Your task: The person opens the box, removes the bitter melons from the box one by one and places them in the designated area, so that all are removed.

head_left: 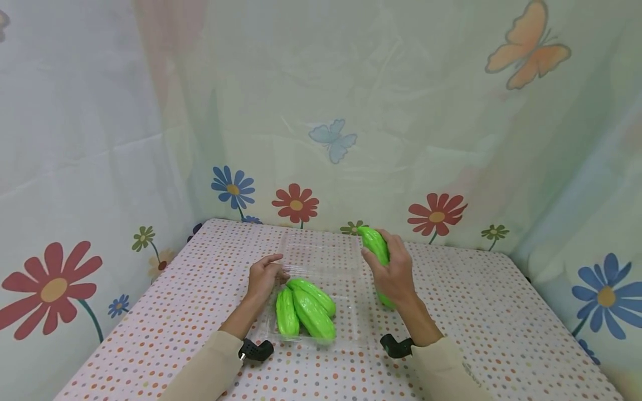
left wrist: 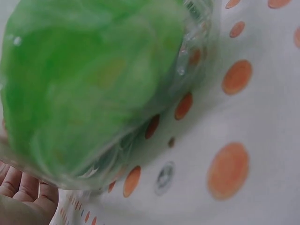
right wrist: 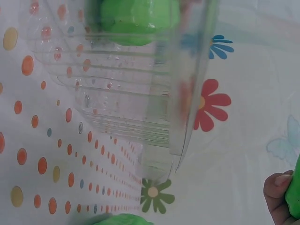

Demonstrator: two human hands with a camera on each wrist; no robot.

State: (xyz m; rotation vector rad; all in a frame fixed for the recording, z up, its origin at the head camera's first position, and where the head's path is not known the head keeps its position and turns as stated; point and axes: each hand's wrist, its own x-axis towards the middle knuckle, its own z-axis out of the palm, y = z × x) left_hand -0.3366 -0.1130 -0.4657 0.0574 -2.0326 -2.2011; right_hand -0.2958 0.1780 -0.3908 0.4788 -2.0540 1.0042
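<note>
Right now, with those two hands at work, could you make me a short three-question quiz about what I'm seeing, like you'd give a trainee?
1. How many green vegetables can be seen in the clear container?
2. True or false: the container's lid is closed.
3. The right hand:
A) presses down on the lid
B) grips a separate vegetable
C) hangs empty

Key:
1. Three.
2. False; it is folded open on the far side.
3. B.

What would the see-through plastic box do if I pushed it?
The clear, ribbed plastic box might flex, because its walls look thin. It probably wouldn't tip easily: it sits low and wide, with three shiny, oblong green vegetables inside.
</note>
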